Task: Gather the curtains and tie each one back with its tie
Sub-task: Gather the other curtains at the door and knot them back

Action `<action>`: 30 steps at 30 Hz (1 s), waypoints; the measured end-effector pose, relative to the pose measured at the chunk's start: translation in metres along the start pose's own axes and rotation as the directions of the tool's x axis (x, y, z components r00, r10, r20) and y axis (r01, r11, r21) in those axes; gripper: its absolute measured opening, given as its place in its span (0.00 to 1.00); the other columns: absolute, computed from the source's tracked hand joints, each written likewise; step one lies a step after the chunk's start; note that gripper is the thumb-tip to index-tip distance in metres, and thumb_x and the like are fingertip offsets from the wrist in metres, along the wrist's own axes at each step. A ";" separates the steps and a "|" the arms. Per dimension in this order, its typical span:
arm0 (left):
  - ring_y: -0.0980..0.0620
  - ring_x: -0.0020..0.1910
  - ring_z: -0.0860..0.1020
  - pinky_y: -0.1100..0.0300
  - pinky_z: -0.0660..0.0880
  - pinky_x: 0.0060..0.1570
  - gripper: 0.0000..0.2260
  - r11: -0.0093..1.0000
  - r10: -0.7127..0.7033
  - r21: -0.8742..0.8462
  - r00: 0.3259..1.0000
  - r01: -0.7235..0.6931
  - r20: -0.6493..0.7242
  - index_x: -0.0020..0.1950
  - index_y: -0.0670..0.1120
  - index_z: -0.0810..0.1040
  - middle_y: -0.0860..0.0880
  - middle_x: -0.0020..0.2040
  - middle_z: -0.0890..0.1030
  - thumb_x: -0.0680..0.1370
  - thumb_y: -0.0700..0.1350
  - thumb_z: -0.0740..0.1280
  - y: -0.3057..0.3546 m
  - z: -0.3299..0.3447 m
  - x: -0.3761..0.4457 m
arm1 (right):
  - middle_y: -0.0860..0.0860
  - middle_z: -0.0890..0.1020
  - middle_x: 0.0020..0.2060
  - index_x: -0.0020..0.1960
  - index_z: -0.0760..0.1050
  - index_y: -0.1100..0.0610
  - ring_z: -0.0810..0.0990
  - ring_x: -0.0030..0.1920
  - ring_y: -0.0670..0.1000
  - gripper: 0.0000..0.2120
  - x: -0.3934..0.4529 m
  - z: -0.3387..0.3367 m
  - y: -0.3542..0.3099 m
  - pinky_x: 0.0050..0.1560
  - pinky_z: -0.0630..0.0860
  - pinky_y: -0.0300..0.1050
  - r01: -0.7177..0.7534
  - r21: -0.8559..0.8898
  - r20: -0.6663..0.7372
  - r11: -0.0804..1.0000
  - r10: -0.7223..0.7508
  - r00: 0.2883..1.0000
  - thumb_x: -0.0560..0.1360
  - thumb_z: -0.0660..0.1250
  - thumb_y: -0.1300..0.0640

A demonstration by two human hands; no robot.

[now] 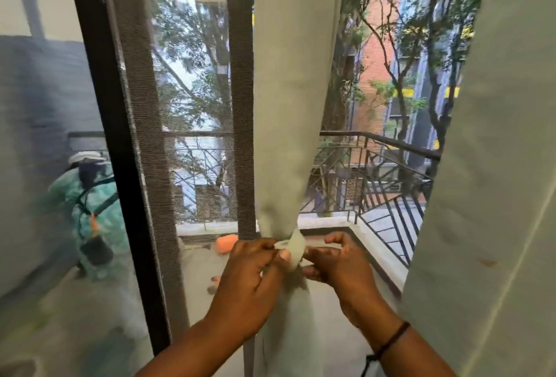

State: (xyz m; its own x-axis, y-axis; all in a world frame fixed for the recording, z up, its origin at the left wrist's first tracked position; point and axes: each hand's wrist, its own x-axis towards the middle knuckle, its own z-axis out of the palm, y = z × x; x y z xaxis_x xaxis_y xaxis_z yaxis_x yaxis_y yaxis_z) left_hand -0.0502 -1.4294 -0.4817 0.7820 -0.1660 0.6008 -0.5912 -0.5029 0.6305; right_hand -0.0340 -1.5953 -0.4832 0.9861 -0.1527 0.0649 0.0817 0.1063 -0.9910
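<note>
Head view, single frame.

Item 1: left hand (249,277), fingers curled, thumb and fingertips pinching one end of the tie (293,251) at the gathered waist of the curtain.

Item 2: right hand (337,259), fingers curled, gripping the other end of the tie; the two hands sit close together with the tie's pale loop between them. A dark cord bracelet (391,339) circles the right wrist.

Item 3: middle curtain (288,105), pale grey-green, hanging straight above the hands, pinched narrow where the tie wraps it, spreading again below the hands.

Item 4: second curtain (493,196), same cloth, hanging loose to the right of the right hand, well apart from it.

Item 5: dark door frame (120,150) with mesh screen, left of the left hand.

Item 6: balcony railing (385,172), dark metal, beyond the hands.

Item 7: orange object (225,243) on the balcony floor, just beyond the left hand; kind unclear.

Item 8: reflection of a person (90,214) in teal clothing, far left in the glass.
</note>
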 end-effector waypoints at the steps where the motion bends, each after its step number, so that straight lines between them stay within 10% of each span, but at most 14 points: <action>1: 0.65 0.55 0.70 0.74 0.64 0.54 0.19 0.996 -0.057 -0.066 0.996 0.053 -0.064 0.47 0.58 0.83 0.67 0.48 0.77 0.73 0.63 0.55 -0.002 0.000 0.000 | 0.55 0.84 0.38 0.53 0.68 0.58 0.82 0.34 0.53 0.21 0.000 0.004 0.004 0.38 0.80 0.47 0.044 -0.017 -0.070 0.999 -0.045 0.997 0.67 0.76 0.62; 4: 0.54 0.48 0.79 0.59 0.73 0.52 0.10 0.833 -0.348 -0.497 0.929 0.243 -0.128 0.40 0.53 0.85 0.55 0.43 0.84 0.77 0.47 0.66 0.001 -0.004 0.004 | 0.50 0.79 0.50 0.55 0.69 0.53 0.79 0.50 0.50 0.23 -0.001 0.014 0.016 0.49 0.76 0.44 0.080 -0.227 -0.021 0.970 -0.087 0.996 0.66 0.75 0.47; 8: 0.54 0.46 0.83 0.62 0.78 0.47 0.13 0.518 -0.518 -0.796 0.855 0.314 0.001 0.42 0.45 0.84 0.50 0.43 0.86 0.72 0.29 0.66 0.009 -0.013 0.013 | 0.41 0.76 0.56 0.61 0.69 0.46 0.74 0.58 0.41 0.22 0.002 0.024 0.030 0.53 0.72 0.30 0.065 -0.402 0.322 0.913 0.074 0.944 0.70 0.69 0.42; 13: 0.56 0.39 0.82 0.67 0.78 0.38 0.16 0.634 -0.457 -0.723 0.887 0.276 -0.062 0.47 0.47 0.78 0.52 0.36 0.84 0.68 0.28 0.71 0.008 -0.019 0.015 | 0.46 0.81 0.55 0.63 0.69 0.43 0.81 0.53 0.47 0.38 0.020 0.039 0.052 0.56 0.79 0.47 -0.003 -0.384 0.304 0.924 0.129 0.944 0.57 0.77 0.36; 18: 0.59 0.44 0.82 0.69 0.77 0.43 0.13 0.799 -0.270 -0.561 0.963 0.217 -0.011 0.44 0.52 0.81 0.57 0.40 0.85 0.70 0.33 0.72 -0.001 -0.036 0.026 | 0.43 0.85 0.47 0.52 0.80 0.48 0.83 0.48 0.43 0.19 0.021 0.050 0.062 0.50 0.79 0.39 -0.017 -0.393 0.324 0.919 0.156 0.933 0.63 0.78 0.46; 22: 0.64 0.40 0.80 0.73 0.73 0.39 0.06 0.892 -0.057 -0.451 0.998 0.037 -0.031 0.41 0.54 0.79 0.60 0.39 0.83 0.74 0.43 0.71 -0.005 -0.048 0.032 | 0.44 0.84 0.52 0.56 0.78 0.44 0.82 0.53 0.45 0.27 0.019 0.056 0.076 0.57 0.78 0.47 -0.004 -0.409 0.301 0.912 0.139 0.943 0.59 0.79 0.40; 26: 0.58 0.43 0.81 0.69 0.75 0.40 0.06 0.798 -0.004 -0.602 1.000 0.000 -0.006 0.46 0.52 0.76 0.53 0.43 0.83 0.73 0.53 0.66 -0.009 -0.052 0.041 | 0.44 0.84 0.51 0.56 0.79 0.46 0.82 0.52 0.44 0.29 0.017 0.059 0.089 0.57 0.78 0.46 -0.042 -0.377 0.206 0.925 0.129 0.970 0.59 0.77 0.36; 30: 0.53 0.35 0.82 0.62 0.80 0.37 0.06 0.549 -0.137 -0.835 0.989 0.025 -0.061 0.47 0.41 0.71 0.48 0.33 0.82 0.77 0.44 0.61 0.011 -0.058 0.056 | 0.44 0.85 0.39 0.43 0.82 0.49 0.82 0.41 0.40 0.05 0.012 0.069 0.100 0.46 0.78 0.35 -0.035 -0.321 0.123 0.946 0.078 0.989 0.69 0.75 0.50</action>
State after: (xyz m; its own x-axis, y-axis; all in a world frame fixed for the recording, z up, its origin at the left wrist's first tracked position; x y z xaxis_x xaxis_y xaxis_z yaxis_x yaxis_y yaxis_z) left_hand -0.0239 -1.3946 -0.4125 0.8420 -0.0437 0.5376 -0.4705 0.4281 0.7716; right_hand -0.0043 -1.5189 -0.5738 0.9998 -0.0221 0.0011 -0.0035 -0.2094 -0.9778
